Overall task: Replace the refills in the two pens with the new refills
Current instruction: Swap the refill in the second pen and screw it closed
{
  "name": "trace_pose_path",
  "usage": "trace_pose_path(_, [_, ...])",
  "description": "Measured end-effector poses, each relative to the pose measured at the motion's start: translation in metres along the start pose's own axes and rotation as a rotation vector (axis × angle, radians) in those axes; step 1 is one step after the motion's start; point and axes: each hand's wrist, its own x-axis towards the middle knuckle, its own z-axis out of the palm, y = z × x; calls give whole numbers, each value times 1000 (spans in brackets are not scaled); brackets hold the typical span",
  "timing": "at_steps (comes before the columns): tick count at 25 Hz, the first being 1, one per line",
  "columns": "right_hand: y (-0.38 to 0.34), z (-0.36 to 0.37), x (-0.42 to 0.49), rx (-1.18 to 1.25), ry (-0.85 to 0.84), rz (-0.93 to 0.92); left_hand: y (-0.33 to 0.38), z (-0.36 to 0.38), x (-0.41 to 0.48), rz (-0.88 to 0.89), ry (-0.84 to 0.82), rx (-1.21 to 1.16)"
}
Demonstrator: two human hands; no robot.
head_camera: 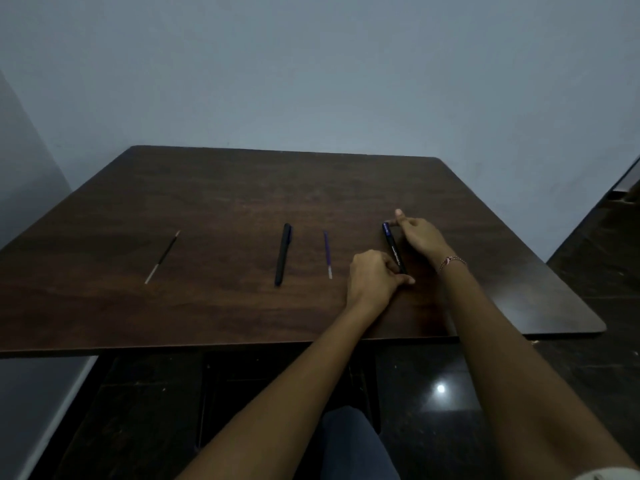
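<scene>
A dark pen with a blue band [393, 245] lies on the brown table [242, 188] at the right. My left hand [372, 277] pinches its near end, fingers curled round it. My right hand [420, 237] pinches its far, blue-banded end between thumb and fingers. A black pen [283, 253] lies capped near the table's middle. Just right of it lies a purple refill [327, 254]. A black refill with a pale end [162, 258] lies far to the left.
The table's front edge runs just below my forearms. A pale wall stands behind the table. Dark glossy floor shows to the right and below, and my knee [353, 441] sits under the table edge.
</scene>
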Motion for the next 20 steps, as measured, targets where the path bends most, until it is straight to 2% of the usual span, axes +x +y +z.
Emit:
trace_pose_path(2, [14,18,6,-100,27,28,-10,6,4,-39,-6,-53])
trace_pose_path(7, [16,12,9,-130,199,-3,3,6,6,2,31,-74])
trace_pose_path(11, [16,16,7,-148,219,-13,0,8,7,5,43,-50])
trace_pose_path(20, [19,15,8,-27,259,-27,0,6,5,-7,28,-109])
